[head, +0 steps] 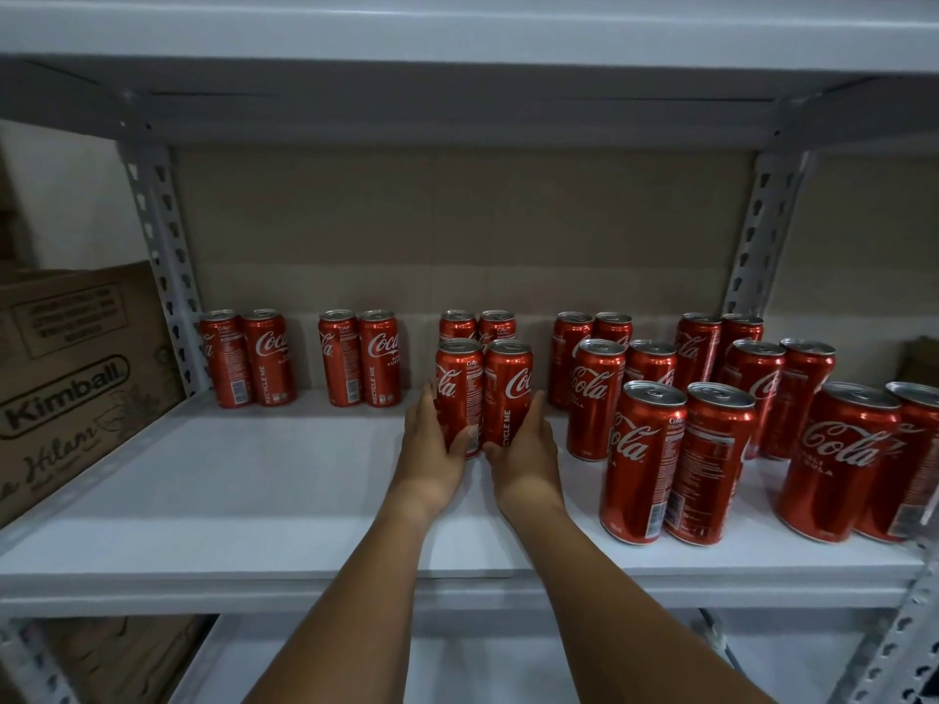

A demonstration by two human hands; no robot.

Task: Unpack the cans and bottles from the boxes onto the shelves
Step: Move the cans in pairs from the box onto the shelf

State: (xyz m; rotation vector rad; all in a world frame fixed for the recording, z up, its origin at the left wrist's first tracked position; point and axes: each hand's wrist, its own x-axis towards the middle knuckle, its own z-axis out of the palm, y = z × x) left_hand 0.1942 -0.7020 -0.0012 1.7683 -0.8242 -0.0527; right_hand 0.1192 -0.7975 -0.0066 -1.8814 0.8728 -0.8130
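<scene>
While upright, two cans (482, 393) gripped, both hands.

Both forearms come in bare from 6 o'clock, no sleeves; left hand (435, 452) and right hand (523, 457) wear no gloves or rings that I can see.

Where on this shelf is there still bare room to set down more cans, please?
The widest bare patch is the front-left of the white shelf, between the Kimball box and the left hand, in front of the two back-row pairs. The right side is crowded with cans nearly to the front edge.
</scene>
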